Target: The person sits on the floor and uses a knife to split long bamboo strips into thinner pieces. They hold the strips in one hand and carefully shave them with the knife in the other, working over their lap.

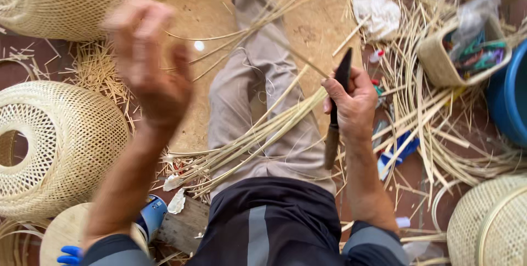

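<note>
A: What does the right hand hold?

B: A knife. The fingers are wrapped tight round it, dark blade pointing up to twelve o'clock, brown handle sticking out below the fist toward six. A thin strip runs from the blade away toward ten o'clock.

A: And the left hand?

B: Raised, at about ten o'clock from the lap, and blurred. The fingers look loosely curled. Whether they pinch the far end of that strip I cannot tell.

A: Where are the rest of the strips?

B: A bundle lies across the trouser leg, slanting from eight o'clock up to two, its upper end just beside the knife hand. The leg stretches toward twelve over a tan mat.

A: What lies around?

B: At nine o'clock a woven lampshade on its side, its open ring facing left. Another woven piece at eleven. At four o'clock a woven dome. At two o'clock a small basket with coloured bits inside, and just right of it a blue tub. Loose strips sprawl between the basket and the knife hand. A white rag sits at one o'clock. A wood block is at seven, touching the bundle's lower end, with a blue-and-white can just left of it.
</note>
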